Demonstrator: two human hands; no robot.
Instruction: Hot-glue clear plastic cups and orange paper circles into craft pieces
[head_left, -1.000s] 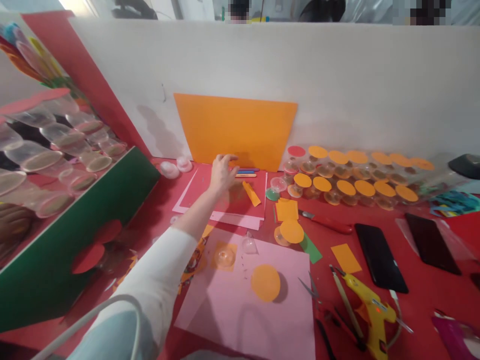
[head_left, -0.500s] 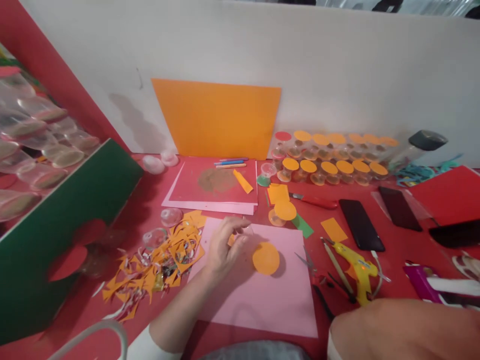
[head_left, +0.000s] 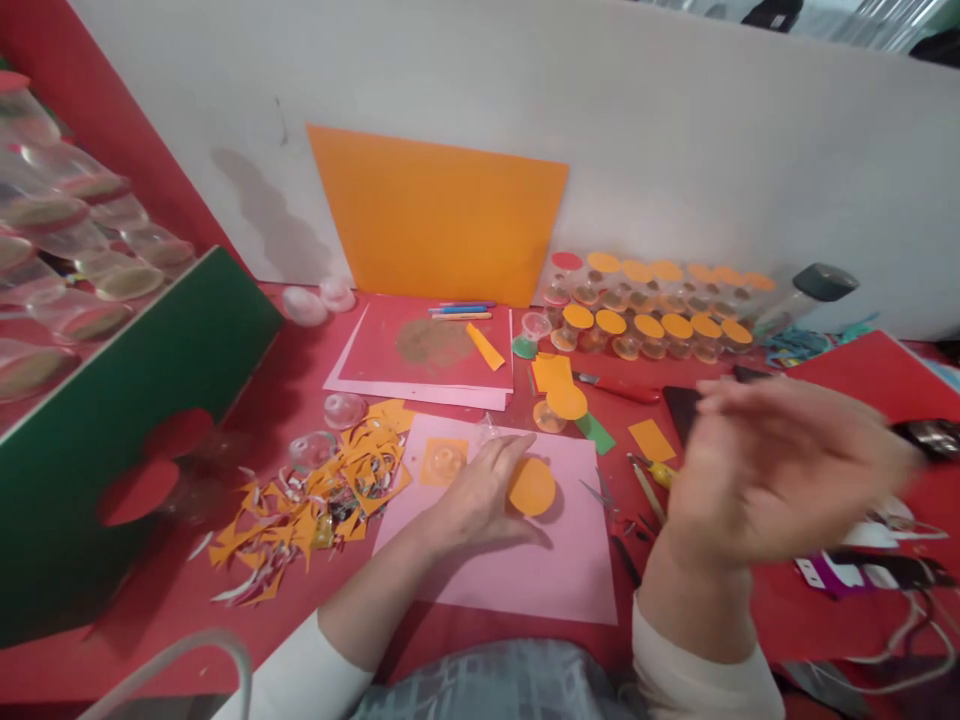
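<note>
White partition (head_left: 637, 130) across the upper frame, red tabletop (head_left: 292, 372) below. Green board (head_left: 176, 370) slants through the left of the frame like a box wall; clear plastic cups (head_left: 105, 262) stacked behind it at far left, contents not made out. Orange card (head_left: 439, 215) leaning on the partition, upper centre. Pink sheet (head_left: 540, 580) at lower centre, the work surface. Right hand (head_left: 780, 470) raised in the right of the frame, blurred, loosely cupped; cannot tell whether it has hold of anything. Left hand (head_left: 491, 495) over the pink sheet, thumb spread well away from the fingers, no grip seen. Clear goblet-shaped stands (head_left: 649, 347) in two rows right of centre, mostly topped with orange rounds (head_left: 610, 321); nothing made out inside. Clear bottle (head_left: 787, 302) beside them toward upper right, dark-capped, contents cannot be told. Orange scraps (head_left: 300, 530) heaped left of the pink sheet. Orange disc (head_left: 532, 487) on the pink sheet, apparently raised, between left thumb and fingers; contact unclear. Step in hand, by judgement: getting hold of this disc, which calls for a light pinch without tipping it. Smallest vessel: clear dome (head_left: 448, 459) on an orange square (head_left: 430, 474), upper left of the left hand, only orange showing through
</note>
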